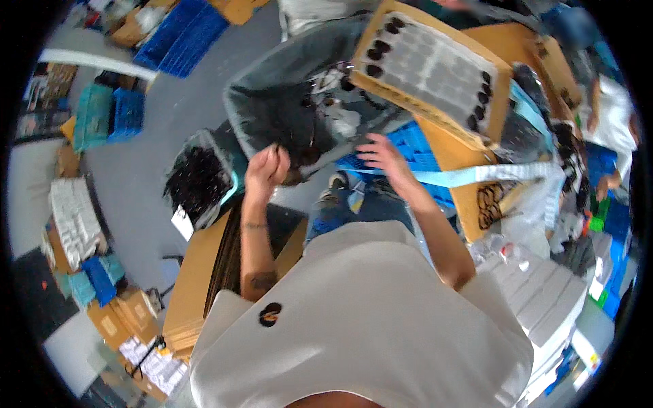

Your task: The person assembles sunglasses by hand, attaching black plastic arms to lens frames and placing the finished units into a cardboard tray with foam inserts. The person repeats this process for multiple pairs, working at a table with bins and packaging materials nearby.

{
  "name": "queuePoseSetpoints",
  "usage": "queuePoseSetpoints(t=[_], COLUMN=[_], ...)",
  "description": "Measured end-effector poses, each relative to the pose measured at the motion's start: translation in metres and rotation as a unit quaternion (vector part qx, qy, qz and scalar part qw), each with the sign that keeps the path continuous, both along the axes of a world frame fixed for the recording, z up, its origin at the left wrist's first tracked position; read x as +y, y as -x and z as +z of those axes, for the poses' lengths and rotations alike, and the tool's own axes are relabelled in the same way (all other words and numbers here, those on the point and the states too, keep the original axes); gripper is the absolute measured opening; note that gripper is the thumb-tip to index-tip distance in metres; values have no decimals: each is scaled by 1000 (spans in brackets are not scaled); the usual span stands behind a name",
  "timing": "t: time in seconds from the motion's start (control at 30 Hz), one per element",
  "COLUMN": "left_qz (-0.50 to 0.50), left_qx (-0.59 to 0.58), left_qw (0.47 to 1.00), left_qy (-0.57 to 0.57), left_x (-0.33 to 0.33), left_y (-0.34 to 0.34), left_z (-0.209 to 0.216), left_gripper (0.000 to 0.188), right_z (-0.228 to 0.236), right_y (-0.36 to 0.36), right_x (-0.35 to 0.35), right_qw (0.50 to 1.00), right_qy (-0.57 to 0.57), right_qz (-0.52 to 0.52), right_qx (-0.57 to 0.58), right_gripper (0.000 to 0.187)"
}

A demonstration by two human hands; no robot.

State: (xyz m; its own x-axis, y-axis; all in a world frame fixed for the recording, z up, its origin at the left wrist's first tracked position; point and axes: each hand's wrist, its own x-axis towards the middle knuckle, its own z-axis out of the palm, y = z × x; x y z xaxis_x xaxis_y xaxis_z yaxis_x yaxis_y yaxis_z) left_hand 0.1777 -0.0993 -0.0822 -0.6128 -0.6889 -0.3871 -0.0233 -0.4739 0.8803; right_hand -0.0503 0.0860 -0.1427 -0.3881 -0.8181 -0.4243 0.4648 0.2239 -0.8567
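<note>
Left hand (266,170) raised, fingers pinched on a small dark piece, right hand (382,154) spread flat – empty – over blue crate (416,146), cardboard tray (432,71) beyond – rows of dark round pieces.

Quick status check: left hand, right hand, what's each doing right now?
Left hand: closed, fingers pinching a small dark object, too small to identify.
Right hand: open, fingers spread over the blue plastic crate, holding nothing.

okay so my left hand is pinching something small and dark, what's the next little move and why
Probably carry the left hand across toward the cardboard tray and set the small dark piece in an open spot. The tray shows dark round pieces along its edges and a paler middle, and your right hand is open, spread over the blue crate below it, free to steady things.
</note>
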Motion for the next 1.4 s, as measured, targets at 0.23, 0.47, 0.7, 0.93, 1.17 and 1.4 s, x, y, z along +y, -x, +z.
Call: queuePoseSetpoints(t=[0.23,0.47,0.7,0.93,1.17,1.4], left_qz=[-271,-122,-194,-55,109,209], left_qx=[154,201,83,24,183,255], left_qw=[851,746,945,952,977,943], left_qy=[423,624,250,300,25,-43], left_x=[35,65,122,165,119,87], left_y=[37,92,145,218,267,227], left_z=[106,103,43,31,19,35], left_gripper=[45,21,50,25,27,23], right_z=[71,112,122,83,96,60], right_y=[-38,-6,30,68,131,195], right_x=[-25,25,51,46,40,-17], right_qw=[866,909,982,991,935,1000], right_qy=[95,170,131,69,261,5], right_qz=[474,365,70,-87,-51,0], right_qx=[-127,-103,113,80,-235,-24], right_gripper=[34,22,16,23,38,24])
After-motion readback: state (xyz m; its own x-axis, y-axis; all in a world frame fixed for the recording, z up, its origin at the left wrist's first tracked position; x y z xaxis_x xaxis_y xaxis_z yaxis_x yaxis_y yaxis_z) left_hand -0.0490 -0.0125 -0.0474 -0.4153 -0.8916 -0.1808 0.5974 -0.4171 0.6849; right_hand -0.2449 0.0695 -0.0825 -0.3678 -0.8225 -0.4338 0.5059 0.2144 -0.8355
